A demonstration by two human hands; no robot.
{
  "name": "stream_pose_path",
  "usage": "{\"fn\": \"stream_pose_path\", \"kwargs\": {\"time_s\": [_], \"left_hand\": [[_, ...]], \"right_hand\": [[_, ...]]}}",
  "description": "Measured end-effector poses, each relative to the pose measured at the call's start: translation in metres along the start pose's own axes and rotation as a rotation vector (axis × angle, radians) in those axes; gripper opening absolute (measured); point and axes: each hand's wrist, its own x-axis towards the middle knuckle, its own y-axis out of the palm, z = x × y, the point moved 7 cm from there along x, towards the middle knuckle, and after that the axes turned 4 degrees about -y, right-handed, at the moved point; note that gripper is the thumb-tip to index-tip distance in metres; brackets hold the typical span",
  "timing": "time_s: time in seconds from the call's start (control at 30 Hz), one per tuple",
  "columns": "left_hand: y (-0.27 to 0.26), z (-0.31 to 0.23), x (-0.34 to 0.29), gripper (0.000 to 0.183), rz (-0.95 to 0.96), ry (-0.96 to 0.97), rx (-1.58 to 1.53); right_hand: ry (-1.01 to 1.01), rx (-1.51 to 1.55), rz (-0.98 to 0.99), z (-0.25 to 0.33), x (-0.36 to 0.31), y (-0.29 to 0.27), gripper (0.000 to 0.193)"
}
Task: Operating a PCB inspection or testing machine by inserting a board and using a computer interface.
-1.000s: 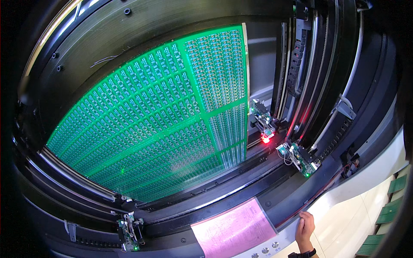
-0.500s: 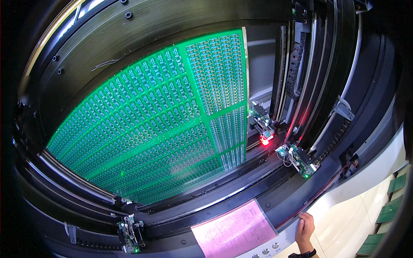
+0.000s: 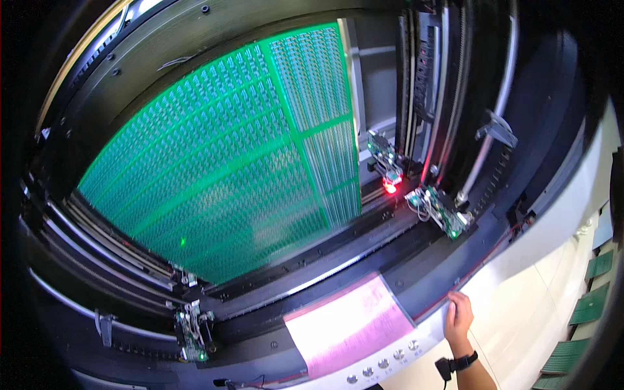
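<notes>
We face a black machine [image 3: 250, 338], a green circuit panel [image 3: 221, 156] lying inside its white rim [image 3: 520, 250], a pink sheet [image 3: 351, 325] nearer; our right hand [image 3: 459, 315] curls loosely at that rim, hold unclear; our left hand is out of view.

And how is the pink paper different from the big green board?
The green board is much bigger than the pink paper. The board carries rows of tiny repeated patterns; the paper shows faint print. The board is farther from the right hand, the paper nearer. Both look flat.
</notes>
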Motion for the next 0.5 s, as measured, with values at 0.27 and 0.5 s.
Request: {"fn": "stream_pose_path", "kwargs": {"time_s": [0.27, 0.5], "left_hand": [[-0.086, 0.156, -0.146, 0.041, 0.511, -0.344, -0.299], [-0.158, 0.307, -0.475, 0.04, 1.768, -1.278, -1.835]], "right_hand": [[0.069, 0.21, 0.04, -0.004, -0.003, 0.005, 0.018], [-0.089, 0.313, 0.249, 0.071, -0.091, -0.072, 0.017]]}}
